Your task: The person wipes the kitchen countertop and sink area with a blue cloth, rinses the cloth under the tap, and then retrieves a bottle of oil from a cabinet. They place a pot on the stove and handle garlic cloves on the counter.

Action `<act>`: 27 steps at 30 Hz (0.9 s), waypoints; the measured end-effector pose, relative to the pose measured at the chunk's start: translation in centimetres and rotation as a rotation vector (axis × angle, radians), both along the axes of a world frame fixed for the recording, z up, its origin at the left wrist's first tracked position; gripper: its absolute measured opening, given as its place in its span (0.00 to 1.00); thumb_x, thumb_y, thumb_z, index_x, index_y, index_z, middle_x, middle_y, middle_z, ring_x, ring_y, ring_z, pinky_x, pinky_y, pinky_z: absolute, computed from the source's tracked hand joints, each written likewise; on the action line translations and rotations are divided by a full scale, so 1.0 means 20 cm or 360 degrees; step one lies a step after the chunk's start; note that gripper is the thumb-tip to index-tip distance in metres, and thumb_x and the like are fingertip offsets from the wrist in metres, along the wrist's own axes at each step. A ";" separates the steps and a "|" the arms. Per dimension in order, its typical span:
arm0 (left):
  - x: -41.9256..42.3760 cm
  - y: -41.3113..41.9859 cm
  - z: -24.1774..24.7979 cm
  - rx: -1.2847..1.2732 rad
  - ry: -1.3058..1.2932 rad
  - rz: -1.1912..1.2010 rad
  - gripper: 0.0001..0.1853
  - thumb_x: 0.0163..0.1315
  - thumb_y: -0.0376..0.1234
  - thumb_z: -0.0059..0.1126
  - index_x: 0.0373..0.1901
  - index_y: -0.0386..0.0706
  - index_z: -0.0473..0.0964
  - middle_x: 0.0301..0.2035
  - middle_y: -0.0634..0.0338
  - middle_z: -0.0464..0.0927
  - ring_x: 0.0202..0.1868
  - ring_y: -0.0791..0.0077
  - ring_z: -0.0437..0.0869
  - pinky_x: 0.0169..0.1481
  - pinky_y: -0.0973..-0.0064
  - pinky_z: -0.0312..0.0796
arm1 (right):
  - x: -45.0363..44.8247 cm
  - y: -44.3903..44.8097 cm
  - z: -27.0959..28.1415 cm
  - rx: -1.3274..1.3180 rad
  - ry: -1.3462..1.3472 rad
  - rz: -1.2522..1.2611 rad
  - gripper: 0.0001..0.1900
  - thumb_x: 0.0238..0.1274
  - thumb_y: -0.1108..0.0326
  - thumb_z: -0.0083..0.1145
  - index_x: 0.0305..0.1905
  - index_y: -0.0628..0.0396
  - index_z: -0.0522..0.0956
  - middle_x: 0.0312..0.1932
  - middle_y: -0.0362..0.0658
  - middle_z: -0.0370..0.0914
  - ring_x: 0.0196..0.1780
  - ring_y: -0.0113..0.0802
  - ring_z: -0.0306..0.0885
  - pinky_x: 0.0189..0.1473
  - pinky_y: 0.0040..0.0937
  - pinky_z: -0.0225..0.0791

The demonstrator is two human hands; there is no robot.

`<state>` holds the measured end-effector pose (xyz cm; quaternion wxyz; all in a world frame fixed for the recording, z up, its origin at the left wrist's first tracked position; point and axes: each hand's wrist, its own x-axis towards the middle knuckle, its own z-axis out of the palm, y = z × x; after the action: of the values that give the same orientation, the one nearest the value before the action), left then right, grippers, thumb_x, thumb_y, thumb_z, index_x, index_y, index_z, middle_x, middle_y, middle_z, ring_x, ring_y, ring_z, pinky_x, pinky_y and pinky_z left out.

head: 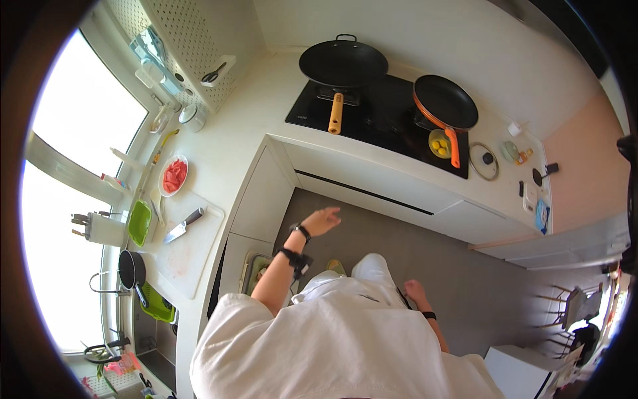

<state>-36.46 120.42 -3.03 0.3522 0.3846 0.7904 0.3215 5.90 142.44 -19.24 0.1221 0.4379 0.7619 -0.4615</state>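
My left hand (321, 221) hangs in the air over the floor, fingers apart and nothing in it. Low at my side is my right hand (414, 291), its fingers curled; whether it is closed cannot be told. On the worktop to the left, a kitchen knife (183, 225) lies on a white cutting board (199, 249), beside a white plate of sliced raw meat (174, 175). A black wok with a wooden handle (344, 65) and an orange frying pan (445, 102) stand on the black hob (384, 119). A bowl of cracked eggs (440, 144) sits near the orange handle.
A glass lid (483, 161) lies right of the hob. Along the window are a green basket (140, 223), a knife block (104, 229) and a black saucepan (132, 269) by the sink (157, 356). An open bin (256, 269) stands against the left cabinets.
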 end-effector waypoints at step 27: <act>0.13 -0.75 -0.29 -0.0012 -0.0611 0.2111 0.23 0.65 0.40 0.56 0.59 0.40 0.71 0.45 0.51 0.81 0.41 0.68 0.84 0.47 0.72 0.75 | -3.17 0.33 1.18 -0.1679 0.0451 -0.0422 0.17 0.55 0.61 0.67 0.25 0.46 0.65 0.13 0.30 0.61 0.15 0.22 0.59 0.24 0.24 0.61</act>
<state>-33.77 105.49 -8.79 0.2161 -0.2451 0.7834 0.5287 -57.40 149.13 4.27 0.1619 0.3432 0.3753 -0.8457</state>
